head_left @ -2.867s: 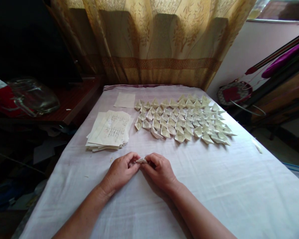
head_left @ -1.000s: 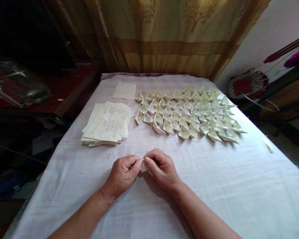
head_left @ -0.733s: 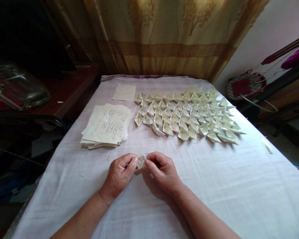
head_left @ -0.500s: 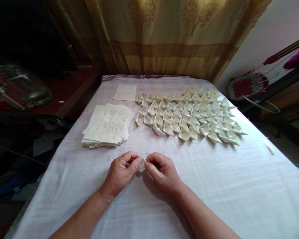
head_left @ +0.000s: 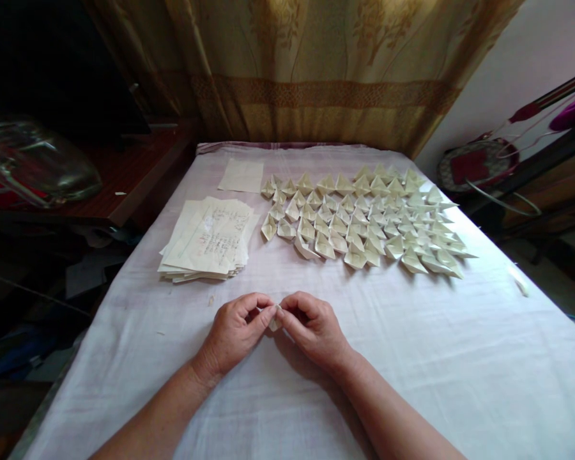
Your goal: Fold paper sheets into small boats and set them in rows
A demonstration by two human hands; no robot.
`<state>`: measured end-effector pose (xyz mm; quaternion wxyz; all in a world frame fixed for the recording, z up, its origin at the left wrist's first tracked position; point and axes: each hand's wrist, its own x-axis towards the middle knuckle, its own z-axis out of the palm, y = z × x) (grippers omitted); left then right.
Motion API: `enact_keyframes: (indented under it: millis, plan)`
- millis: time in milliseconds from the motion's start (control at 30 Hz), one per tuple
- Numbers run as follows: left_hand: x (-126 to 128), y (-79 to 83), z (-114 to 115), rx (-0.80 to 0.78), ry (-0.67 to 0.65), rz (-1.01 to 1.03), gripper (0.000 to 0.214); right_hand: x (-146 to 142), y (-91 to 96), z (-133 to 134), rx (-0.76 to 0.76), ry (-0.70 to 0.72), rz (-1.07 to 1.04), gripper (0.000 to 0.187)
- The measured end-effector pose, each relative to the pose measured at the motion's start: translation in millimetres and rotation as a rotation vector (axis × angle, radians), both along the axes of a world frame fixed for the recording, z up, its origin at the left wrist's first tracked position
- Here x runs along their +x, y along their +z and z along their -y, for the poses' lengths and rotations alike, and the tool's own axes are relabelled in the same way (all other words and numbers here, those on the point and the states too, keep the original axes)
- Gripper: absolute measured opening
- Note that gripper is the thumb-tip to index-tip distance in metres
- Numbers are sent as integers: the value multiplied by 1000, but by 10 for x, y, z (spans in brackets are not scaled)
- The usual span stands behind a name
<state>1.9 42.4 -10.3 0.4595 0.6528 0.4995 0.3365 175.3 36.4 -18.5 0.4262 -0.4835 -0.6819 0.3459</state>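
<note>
Forward travel of the right hand is blocked by crowded rows of paper boats, and of the left hand by a stack of sheets. Only a narrow lane is left between boats and stack, while wide passage is offered over the white cloth at the right.
</note>
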Motion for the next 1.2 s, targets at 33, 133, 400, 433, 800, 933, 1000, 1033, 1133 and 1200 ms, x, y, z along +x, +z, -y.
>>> enact_keyframes:
  millis: [33,133,400,433,800,933,1000,1033,1133,1200]
  plan:
    - [-3,1,-1,1,0,-4,20,-1,3,1,-4,-2,1,17]
    - [-3,11,-3,-11,10,7,20,-7,6,5,-17,-11,4,16]
    - [19,38,-22,-34,72,56,20,-4,0,-1,-46,-31,-37,16]
    - [14,32,-26,-26,92,49,20,-1,1,-4,-60,-36,-54,16]
    - [0,20,-40,-184,188,150,25,26,27,-38,-149,-159,-165,20]
    - [-16,22,-59,-149,204,107,23,78,8,-66,-161,-271,-111,21]
    - [-33,7,-68,-104,204,62,22,106,1,-76,-110,-313,-15,19]
    - [-44,-4,-69,-79,208,39,21,116,-3,-80,-68,-327,43,19]
    - [-71,-34,-58,14,218,-87,18,127,-18,-90,61,-337,203,18]
    - [-76,-36,-37,133,172,-229,18,121,-38,-93,114,-330,275,17]
